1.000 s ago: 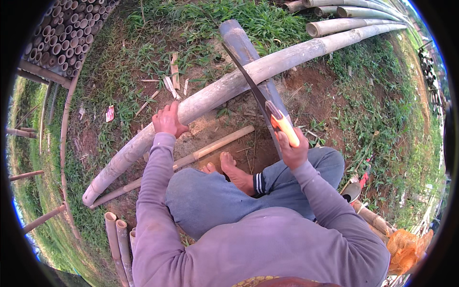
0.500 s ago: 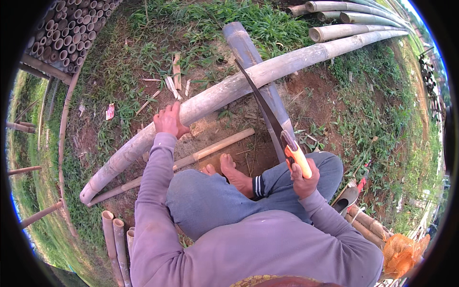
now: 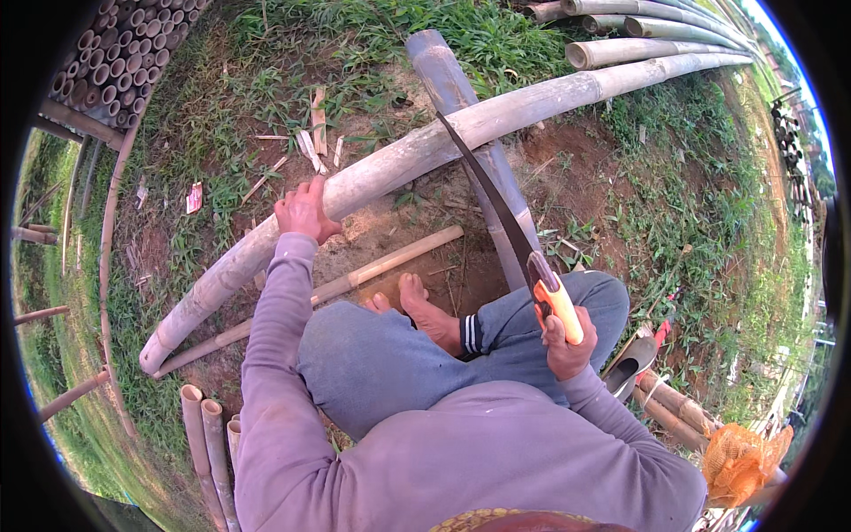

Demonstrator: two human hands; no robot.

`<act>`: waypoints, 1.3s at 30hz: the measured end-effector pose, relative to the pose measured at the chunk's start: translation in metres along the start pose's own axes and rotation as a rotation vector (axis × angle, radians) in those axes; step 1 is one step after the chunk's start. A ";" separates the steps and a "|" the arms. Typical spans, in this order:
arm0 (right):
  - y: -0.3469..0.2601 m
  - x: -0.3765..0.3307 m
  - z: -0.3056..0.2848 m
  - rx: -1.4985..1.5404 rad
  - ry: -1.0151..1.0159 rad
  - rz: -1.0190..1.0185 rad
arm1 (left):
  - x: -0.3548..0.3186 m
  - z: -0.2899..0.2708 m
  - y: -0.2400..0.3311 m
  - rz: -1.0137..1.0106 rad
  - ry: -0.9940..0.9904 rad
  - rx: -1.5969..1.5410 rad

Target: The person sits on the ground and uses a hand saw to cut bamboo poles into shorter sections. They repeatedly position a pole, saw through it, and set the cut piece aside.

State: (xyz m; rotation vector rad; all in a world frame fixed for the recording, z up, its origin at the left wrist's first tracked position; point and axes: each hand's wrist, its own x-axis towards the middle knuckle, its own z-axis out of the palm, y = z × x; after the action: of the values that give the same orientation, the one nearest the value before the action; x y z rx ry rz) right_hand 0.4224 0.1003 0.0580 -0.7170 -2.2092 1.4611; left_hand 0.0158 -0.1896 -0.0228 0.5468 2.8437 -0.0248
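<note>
Meanwhile, at the left of centre, the left hand (image 3: 304, 210) is seen where it was a second ago, pressed flat with spread fingers against the near side of the long bamboo pole (image 3: 390, 170), which runs from the lower left to the upper right of the frame; the pole has not shifted. The left arm is held nearly straight, reaching up the frame from the lower edge.

At centre, the bare foot (image 3: 425, 312) is tucked under the knees, just below a thinner bamboo stick (image 3: 381, 266) lying on the bare earth.

Further right, the change is found: the saw (image 3: 496, 208) has been drawn back toward the body. A second ago the right hand (image 3: 567, 341) was higher in the frame, close to the pole; now it sits lower, beside the right knee, closed around the orange handle (image 3: 560, 306). The blade tip is left resting on the pole where it crosses the darker support log (image 3: 452, 84). A pull stroke is judged to be just ending, with the cut not yet through. The right elbow is bent and kept close to the body.
</note>
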 end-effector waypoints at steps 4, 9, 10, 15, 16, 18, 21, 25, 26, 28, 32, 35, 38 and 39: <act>0.022 0.160 0.095 -0.084 0.067 -0.152 | 0.008 -0.008 0.011 0.036 -0.038 0.010; -0.001 0.209 0.123 -0.017 0.106 -0.152 | 0.006 -0.011 0.011 0.044 0.045 -0.018; -0.006 0.177 0.111 -0.027 0.032 -0.070 | 0.002 -0.013 0.005 0.007 0.028 -0.008; -0.009 0.001 -0.003 -0.063 -0.025 -0.023 | 0.000 -0.007 0.000 0.014 -0.001 -0.032; -0.007 0.000 -0.001 -0.047 -0.001 -0.018 | 0.000 -0.009 0.003 0.013 -0.006 -0.025; 0.010 0.036 0.031 -0.047 0.019 -0.043 | 0.003 -0.011 0.005 0.006 -0.012 -0.004; -0.006 0.182 0.111 -0.020 0.073 -0.070 | 0.006 -0.011 0.020 0.040 -0.001 0.006; -0.002 0.213 0.130 -0.021 0.070 -0.166 | 0.003 -0.009 0.010 0.041 0.049 -0.004; -0.005 0.186 0.116 -0.063 0.060 -0.129 | 0.003 -0.009 0.008 0.029 0.062 -0.006; -0.003 0.111 0.076 -0.003 0.018 -0.019 | 0.004 -0.014 0.001 0.017 0.046 -0.004; 0.005 0.018 0.011 -0.059 0.006 -0.051 | 0.002 -0.005 0.000 0.024 0.039 -0.014; 0.022 0.063 0.045 -0.061 0.042 -0.106 | 0.005 -0.006 0.004 0.019 0.015 0.002; -0.007 0.210 0.114 -0.057 0.091 -0.133 | 0.008 -0.015 0.023 0.049 -0.027 0.007; -0.009 0.228 0.118 0.037 0.074 -0.079 | 0.009 -0.020 0.022 0.050 -0.045 0.015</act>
State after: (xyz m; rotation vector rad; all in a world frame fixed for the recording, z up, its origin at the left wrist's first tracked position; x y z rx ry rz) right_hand 0.1724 0.1511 0.0325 -0.6540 -2.1247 1.4105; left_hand 0.0108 -0.1645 -0.0046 0.6129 2.7876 -0.0492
